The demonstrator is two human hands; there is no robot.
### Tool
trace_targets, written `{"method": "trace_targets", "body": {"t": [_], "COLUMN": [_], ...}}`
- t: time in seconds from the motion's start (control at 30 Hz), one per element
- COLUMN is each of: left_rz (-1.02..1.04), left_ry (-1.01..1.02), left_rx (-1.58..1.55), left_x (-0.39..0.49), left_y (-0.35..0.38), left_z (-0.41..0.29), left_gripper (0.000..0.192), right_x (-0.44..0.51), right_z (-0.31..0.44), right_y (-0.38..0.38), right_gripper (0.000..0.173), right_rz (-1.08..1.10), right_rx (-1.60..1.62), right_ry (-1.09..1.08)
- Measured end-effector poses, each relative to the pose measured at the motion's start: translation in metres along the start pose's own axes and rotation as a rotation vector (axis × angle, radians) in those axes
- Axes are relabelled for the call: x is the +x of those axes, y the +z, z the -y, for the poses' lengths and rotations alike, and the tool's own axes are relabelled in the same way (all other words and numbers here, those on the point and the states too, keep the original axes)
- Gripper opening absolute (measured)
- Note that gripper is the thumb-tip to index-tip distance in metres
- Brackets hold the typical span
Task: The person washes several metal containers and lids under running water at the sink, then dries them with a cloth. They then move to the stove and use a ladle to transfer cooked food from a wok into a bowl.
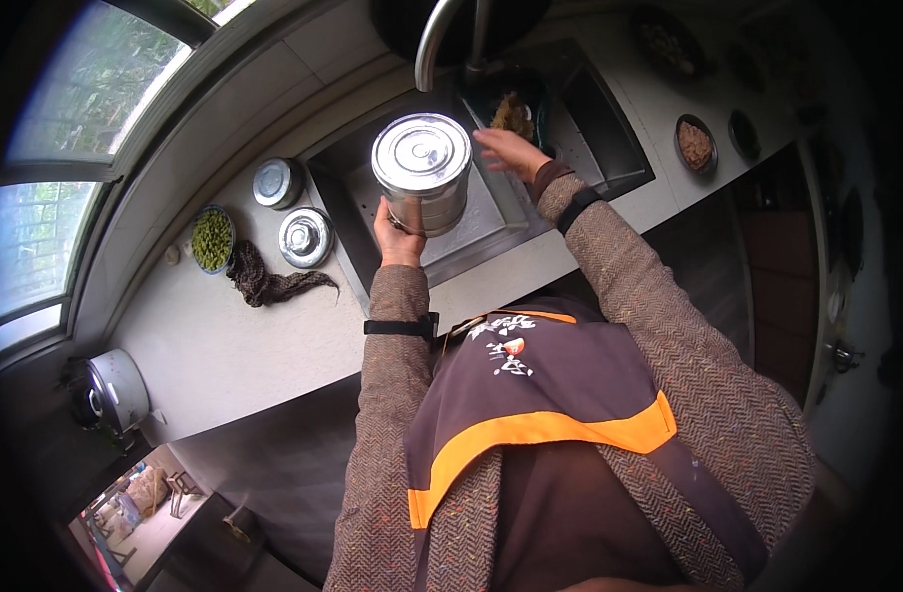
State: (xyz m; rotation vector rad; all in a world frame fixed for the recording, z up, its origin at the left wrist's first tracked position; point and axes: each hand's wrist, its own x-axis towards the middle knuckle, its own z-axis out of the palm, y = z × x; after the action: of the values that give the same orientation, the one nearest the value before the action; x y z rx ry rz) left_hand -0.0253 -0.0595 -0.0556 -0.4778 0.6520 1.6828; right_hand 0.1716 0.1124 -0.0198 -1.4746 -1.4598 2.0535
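My left hand [400, 233] grips the lower side of a shiny metal canister [425, 174] with a round lid, held up over the left basin of a steel sink [488, 255]. My right hand [512, 153] reaches over the sink, fingers apart and holding nothing, a little to the right of the canister. Just beyond it, a yellowish-brown scrubber [512, 117] lies in a dark green container in the sink. A curved metal faucet [428, 55] hangs above the canister's far side.
Left of the sink stand a lidded metal container [275, 183], a round metal lid [305, 237], a bowl of green beans or peas [213, 238] and a dark crumpled cloth [274, 285]. A pot [118, 388] sits far left. A bowl of minced meat [695, 144] is on the right counter [648, 200].
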Motion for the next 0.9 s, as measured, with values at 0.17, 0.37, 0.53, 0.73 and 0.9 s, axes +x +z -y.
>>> {"method": "trace_targets", "body": {"t": [0.17,0.37,0.53,0.73,0.9], "left_rz": [0.166,0.194,0.127,0.186,0.199], "left_ry": [0.004,0.076,0.07,0.056,-0.02], "left_rx": [0.005,0.081,0.181,0.32,0.383], "left_x": [-0.013,-0.025,-0.03,-0.048,-0.057], "left_y": [0.001,0.006,0.006,0.004,-0.001], "left_z": [0.003,-0.005,-0.017,-0.026,-0.028], "left_gripper": [0.038,0.031,0.029,0.037,0.038], "right_x": [-0.026,-0.032,-0.045,-0.05,-0.042], "right_z": [-0.013,-0.013,-0.004,0.002,-0.005], "right_y": [0.046,0.066,0.083,0.095,0.099], "right_gripper": [0.064,0.023,0.025,0.029,0.029], "right_rz": [0.131,0.259,0.185,0.182,0.211], "right_rx": [0.229,0.812,0.816,0.645,0.598], "right_ry": [0.23,0.126,0.053,0.036,-0.014]}}
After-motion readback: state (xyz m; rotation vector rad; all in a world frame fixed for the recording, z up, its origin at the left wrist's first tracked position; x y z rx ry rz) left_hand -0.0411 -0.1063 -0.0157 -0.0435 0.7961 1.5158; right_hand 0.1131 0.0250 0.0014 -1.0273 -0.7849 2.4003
